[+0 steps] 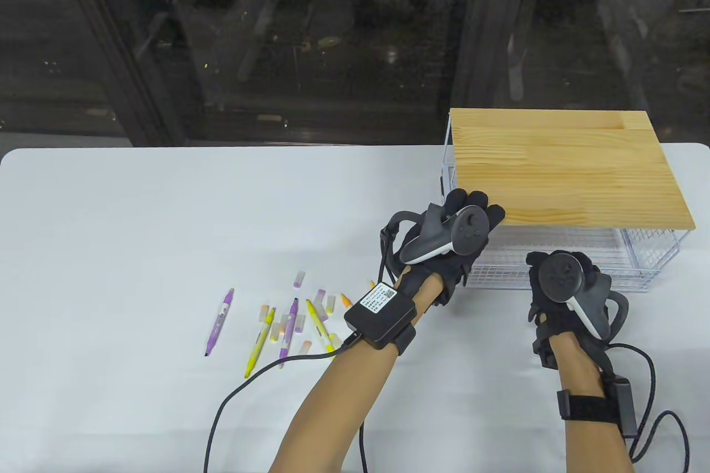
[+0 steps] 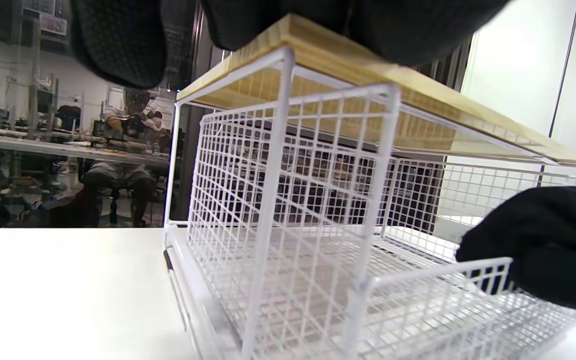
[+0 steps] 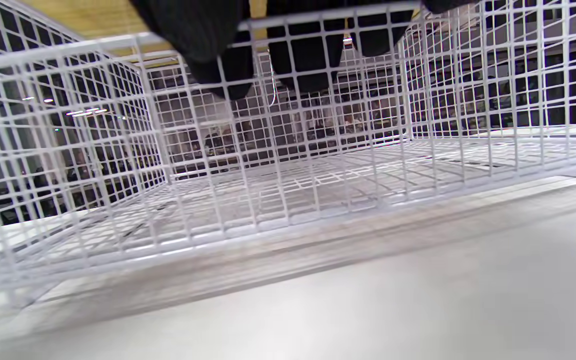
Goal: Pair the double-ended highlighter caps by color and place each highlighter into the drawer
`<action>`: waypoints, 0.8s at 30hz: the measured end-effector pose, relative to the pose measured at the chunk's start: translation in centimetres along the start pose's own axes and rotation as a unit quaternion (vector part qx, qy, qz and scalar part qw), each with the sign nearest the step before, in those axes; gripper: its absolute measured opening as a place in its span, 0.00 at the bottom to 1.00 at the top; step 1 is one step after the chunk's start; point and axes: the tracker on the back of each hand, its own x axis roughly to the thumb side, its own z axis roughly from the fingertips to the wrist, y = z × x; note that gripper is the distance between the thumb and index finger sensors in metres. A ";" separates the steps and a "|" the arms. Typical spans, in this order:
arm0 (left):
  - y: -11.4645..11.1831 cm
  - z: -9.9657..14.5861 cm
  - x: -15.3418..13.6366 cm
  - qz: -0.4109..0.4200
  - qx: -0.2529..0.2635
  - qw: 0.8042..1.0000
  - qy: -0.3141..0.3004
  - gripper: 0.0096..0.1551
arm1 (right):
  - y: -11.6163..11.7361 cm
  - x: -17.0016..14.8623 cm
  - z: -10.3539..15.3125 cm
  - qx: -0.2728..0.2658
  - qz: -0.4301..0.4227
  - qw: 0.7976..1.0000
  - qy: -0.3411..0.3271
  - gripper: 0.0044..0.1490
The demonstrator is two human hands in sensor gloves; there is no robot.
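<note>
Right hand (image 1: 560, 287) fingers (image 3: 228, 65) hook over the wire drawer (image 1: 554, 259) front rim, while left hand (image 1: 449, 240) fingers (image 1: 471, 201) rest flat on the wooden top (image 1: 566, 168) beyond them.

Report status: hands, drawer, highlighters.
Left hand flat on the wooden top, bracing. Right hand hooked over the wire drawer front rim; drawer part-open, looks empty. Highlighters and loose caps scattered on the table, untouched.
</note>
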 end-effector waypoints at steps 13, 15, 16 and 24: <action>0.0 0.0 0.2 0.001 0.003 1.000 0.005 0.33 | -0.5 -0.2 1.7 -0.012 -0.017 1.000 0.003 0.23; 0.0 0.0 0.2 -0.001 0.006 1.000 0.004 0.33 | -0.5 -0.3 1.8 -0.013 -0.018 1.000 0.003 0.23; 0.0 0.0 0.2 -0.001 0.005 1.000 0.004 0.33 | -0.6 -0.3 1.9 -0.012 -0.019 1.000 0.003 0.23; -0.2 0.2 0.2 0.001 0.011 1.000 0.007 0.33 | -1.1 -0.5 2.5 -0.010 -0.035 0.999 0.007 0.23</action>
